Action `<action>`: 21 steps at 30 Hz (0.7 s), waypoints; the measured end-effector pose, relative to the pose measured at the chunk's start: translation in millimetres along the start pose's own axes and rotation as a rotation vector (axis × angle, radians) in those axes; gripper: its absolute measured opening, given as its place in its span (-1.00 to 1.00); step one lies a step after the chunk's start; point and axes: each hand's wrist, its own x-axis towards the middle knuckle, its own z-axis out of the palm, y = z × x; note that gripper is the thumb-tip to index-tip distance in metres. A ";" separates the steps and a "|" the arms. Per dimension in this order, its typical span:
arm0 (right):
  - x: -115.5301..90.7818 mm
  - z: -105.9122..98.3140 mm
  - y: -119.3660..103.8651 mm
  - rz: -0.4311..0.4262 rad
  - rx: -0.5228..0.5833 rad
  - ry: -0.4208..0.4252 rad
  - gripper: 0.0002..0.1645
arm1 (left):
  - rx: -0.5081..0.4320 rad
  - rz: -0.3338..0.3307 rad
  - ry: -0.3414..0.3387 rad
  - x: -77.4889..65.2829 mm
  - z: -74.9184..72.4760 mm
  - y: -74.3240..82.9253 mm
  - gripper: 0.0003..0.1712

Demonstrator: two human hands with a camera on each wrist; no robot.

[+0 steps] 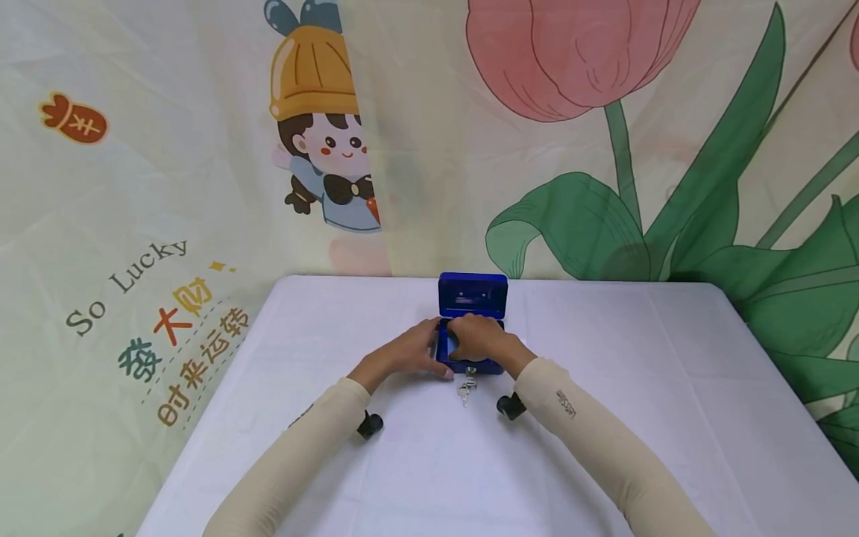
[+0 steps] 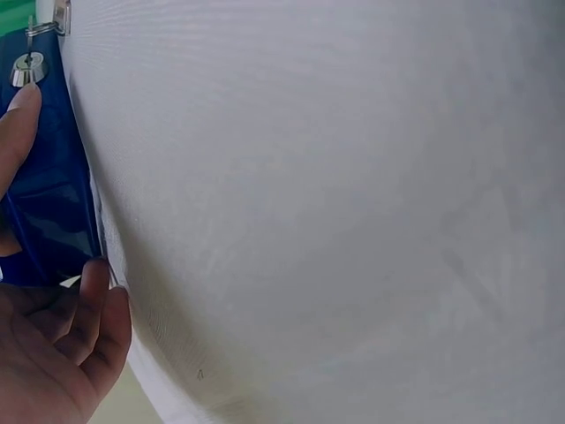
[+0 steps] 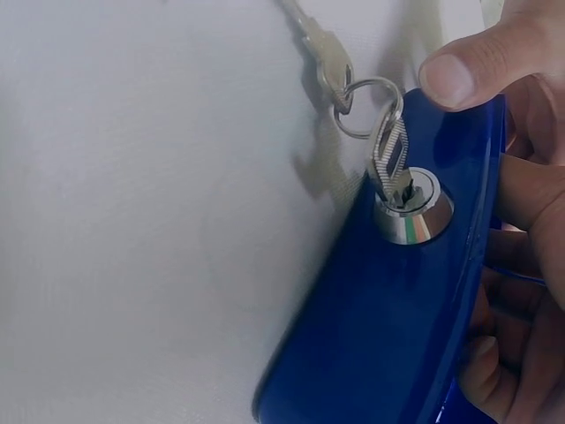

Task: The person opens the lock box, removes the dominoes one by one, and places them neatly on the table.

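Observation:
A small blue cash box [image 1: 493, 368] stands on the table with its lid [image 1: 473, 294] raised at the back. My left hand [image 1: 417, 349] grips its left side, the thumb at the front left corner. From above, my right hand [image 1: 479, 337] reaches into the box with bent fingers. A light blue patch shows beneath its palm, but what its fingertips touch is hidden. On the box's front, a silver lock [image 3: 417, 225] has a key [image 3: 387, 159] in it. A ring joins that key to a second key [image 3: 331, 66], which hangs down.
A white cloth covers the table [image 1: 416, 477], whose back edge lies just behind the box. Beyond it hangs a printed backdrop [image 1: 423, 149] with a tulip and a cartoon child. Black wrist cameras [image 1: 511, 406] sit under both forearms.

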 end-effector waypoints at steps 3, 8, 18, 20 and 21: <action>-0.8 0.1 -0.6 -0.004 -0.003 0.001 -0.44 | 0.002 -0.003 -0.001 -1.1 0.6 0.4 0.30; -1.8 0.5 -0.5 -0.008 0.007 0.000 -0.44 | 0.008 -0.007 -0.001 -3.0 1.2 2.0 0.32; -3.5 -4.1 3.1 -0.004 0.006 0.011 -0.42 | 0.015 -0.004 0.006 -1.6 1.0 1.2 0.32; -4.6 -5.1 3.9 -0.003 0.016 0.012 -0.40 | 0.013 -0.005 0.008 -1.6 1.1 0.8 0.33; -5.3 -5.5 4.2 -0.003 0.022 0.013 -0.39 | 0.010 -0.003 0.007 -1.6 1.2 0.5 0.32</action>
